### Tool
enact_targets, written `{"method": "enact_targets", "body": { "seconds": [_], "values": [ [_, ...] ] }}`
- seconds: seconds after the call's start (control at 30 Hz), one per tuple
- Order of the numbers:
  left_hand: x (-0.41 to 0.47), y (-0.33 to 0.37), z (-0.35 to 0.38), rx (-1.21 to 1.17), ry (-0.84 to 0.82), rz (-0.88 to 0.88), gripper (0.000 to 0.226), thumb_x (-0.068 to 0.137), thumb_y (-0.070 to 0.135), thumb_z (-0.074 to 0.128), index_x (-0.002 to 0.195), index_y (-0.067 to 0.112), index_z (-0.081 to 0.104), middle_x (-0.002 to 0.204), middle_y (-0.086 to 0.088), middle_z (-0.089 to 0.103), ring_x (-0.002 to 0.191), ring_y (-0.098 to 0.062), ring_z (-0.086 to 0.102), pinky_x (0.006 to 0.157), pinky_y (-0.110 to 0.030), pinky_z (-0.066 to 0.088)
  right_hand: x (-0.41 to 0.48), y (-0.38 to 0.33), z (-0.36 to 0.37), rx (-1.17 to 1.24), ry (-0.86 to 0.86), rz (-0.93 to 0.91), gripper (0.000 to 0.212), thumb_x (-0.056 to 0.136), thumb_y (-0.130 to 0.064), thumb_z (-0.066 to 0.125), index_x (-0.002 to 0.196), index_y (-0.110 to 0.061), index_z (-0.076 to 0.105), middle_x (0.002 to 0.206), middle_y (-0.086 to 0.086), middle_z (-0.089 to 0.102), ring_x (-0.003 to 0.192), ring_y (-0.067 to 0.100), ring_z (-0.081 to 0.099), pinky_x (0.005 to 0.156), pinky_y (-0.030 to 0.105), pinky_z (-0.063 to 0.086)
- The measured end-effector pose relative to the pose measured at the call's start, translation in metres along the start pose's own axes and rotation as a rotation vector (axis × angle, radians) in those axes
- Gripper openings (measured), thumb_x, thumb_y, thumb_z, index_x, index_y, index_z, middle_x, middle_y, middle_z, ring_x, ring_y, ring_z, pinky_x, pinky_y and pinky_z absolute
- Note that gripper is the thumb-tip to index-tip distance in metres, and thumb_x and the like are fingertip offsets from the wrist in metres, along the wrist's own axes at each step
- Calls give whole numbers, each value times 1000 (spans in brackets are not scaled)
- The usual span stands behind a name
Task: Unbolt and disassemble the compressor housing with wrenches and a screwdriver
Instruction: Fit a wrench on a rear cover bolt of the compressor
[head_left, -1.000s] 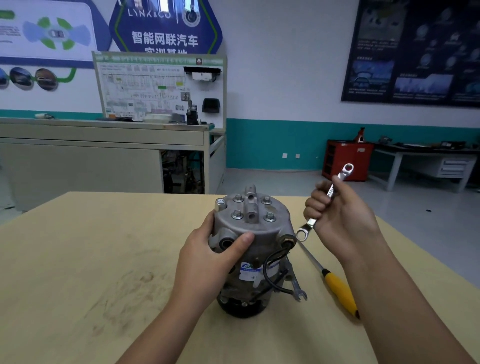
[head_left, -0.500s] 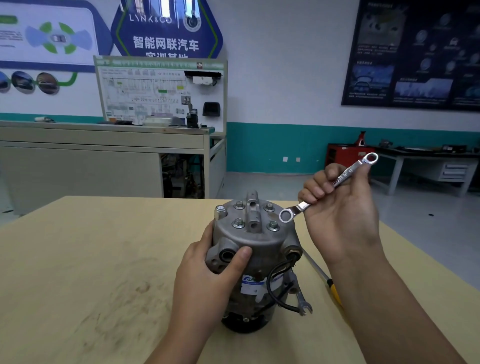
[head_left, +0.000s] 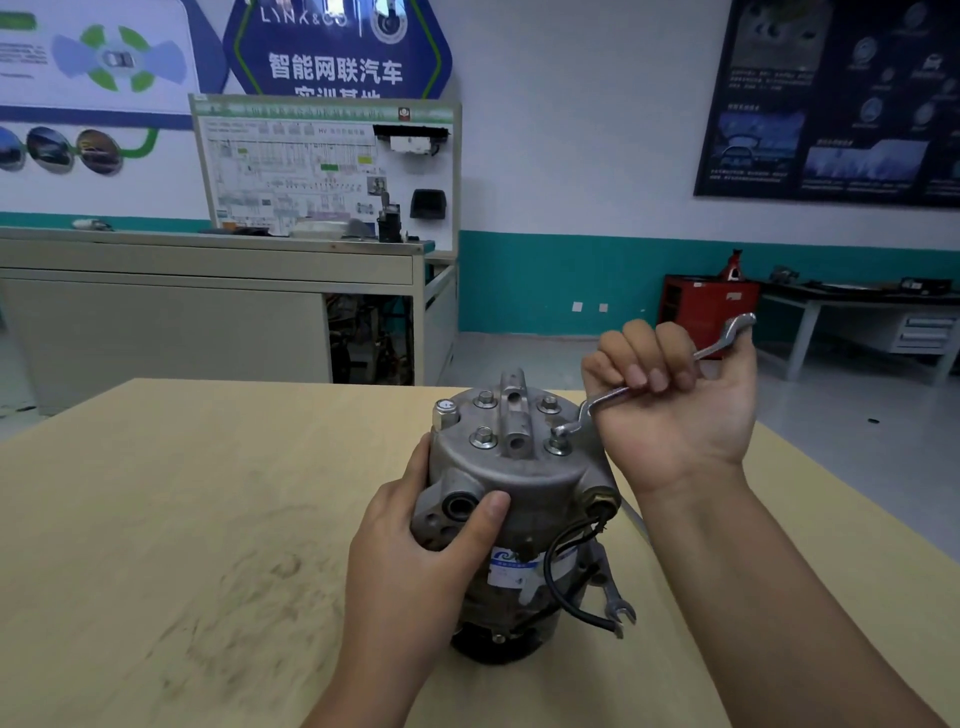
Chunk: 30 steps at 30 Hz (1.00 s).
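Right hand (head_left: 675, 410) fingers (head_left: 644, 374) held wrench (head_left: 608, 397) on 4 o'clock bolt (head_left: 558, 445), left hand (head_left: 415, 551) gripped compressor (head_left: 519, 467); loosening turn likely next.

The blue wall sign (head_left: 337, 49) reads "LYNK&CO" and, below that, "智能网联汽车". The sticker (head_left: 511, 566) on the compressor (head_left: 519, 467) is too blurred to read.

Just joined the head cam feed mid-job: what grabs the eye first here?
A grey compressor stands on end in the middle of the wooden table, its bolted cover facing up, and the left hand grips its near side. The right hand holds a wrench just right of it, the ring end down at the cover's near-right bolt. A second wrench lies on the table by the compressor's base, right side.
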<state>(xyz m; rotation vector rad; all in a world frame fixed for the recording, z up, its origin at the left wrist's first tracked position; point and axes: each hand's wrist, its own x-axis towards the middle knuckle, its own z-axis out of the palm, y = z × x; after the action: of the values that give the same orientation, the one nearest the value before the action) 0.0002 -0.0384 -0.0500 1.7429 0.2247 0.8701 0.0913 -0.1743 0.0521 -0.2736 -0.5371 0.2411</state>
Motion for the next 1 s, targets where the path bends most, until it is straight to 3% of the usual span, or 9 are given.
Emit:
{"method": "enact_targets", "body": {
  "seconds": [0.23,0.4,0.57,0.67,0.73,0.83,0.9,1.0],
  "values": [
    [0,-1,0,-31,-9,-5,90,48,75,56,133,46,47,104,22,62,94,16,55,76,-15,46,3,2,1,64,-20,-86,69,91,-61,19,39,-16,28,40,-2,22,38,12,24,43,22,29],
    [-1,-2,1,-20,-14,5,89,48,75,56,132,47,47,106,23,61,96,20,52,72,-9,41,-6,5,-5,-102,-60,-78,69,90,-62,14,40,-17,29,43,-3,19,40,11,23,44,22,29],
    [0,-2,1,-16,-26,-3,88,49,75,55,132,48,47,106,23,61,96,16,55,76,-14,44,-15,4,-7,-263,-125,-159,63,91,-62,6,49,-18,21,46,-2,21,44,13,24,46,24,29],
    [-1,2,0,-6,-47,-2,86,49,75,55,131,51,45,109,22,62,99,12,56,83,-21,48,-24,4,-13,-279,-101,-195,69,93,-60,3,49,-16,32,49,-1,27,48,16,29,49,25,34],
    [-1,7,-4,-4,-76,-9,88,48,79,55,132,57,38,114,25,60,102,8,58,88,-27,51,-31,5,-17,-271,-65,-223,70,93,-61,4,53,-15,39,51,0,31,50,17,34,53,27,38],
    [7,22,-11,-9,-118,-43,99,39,95,46,130,71,14,111,42,50,92,15,56,70,-10,47,-39,9,-20,-252,7,-298,66,95,-58,6,59,-16,43,52,0,34,51,17,40,59,29,42],
    [15,29,-13,24,-148,-52,93,47,98,35,132,69,12,119,32,48,89,15,52,66,-7,40,-43,11,-21,-240,51,-343,66,96,-55,6,59,-16,43,51,1,36,52,18,42,61,30,45],
    [24,34,-11,95,-183,-51,88,52,86,35,135,63,19,120,17,55,99,2,50,71,-15,39,-48,13,-22,-236,113,-385,63,98,-51,6,62,-15,42,52,3,38,53,19,46,63,30,50]
  ]
}}
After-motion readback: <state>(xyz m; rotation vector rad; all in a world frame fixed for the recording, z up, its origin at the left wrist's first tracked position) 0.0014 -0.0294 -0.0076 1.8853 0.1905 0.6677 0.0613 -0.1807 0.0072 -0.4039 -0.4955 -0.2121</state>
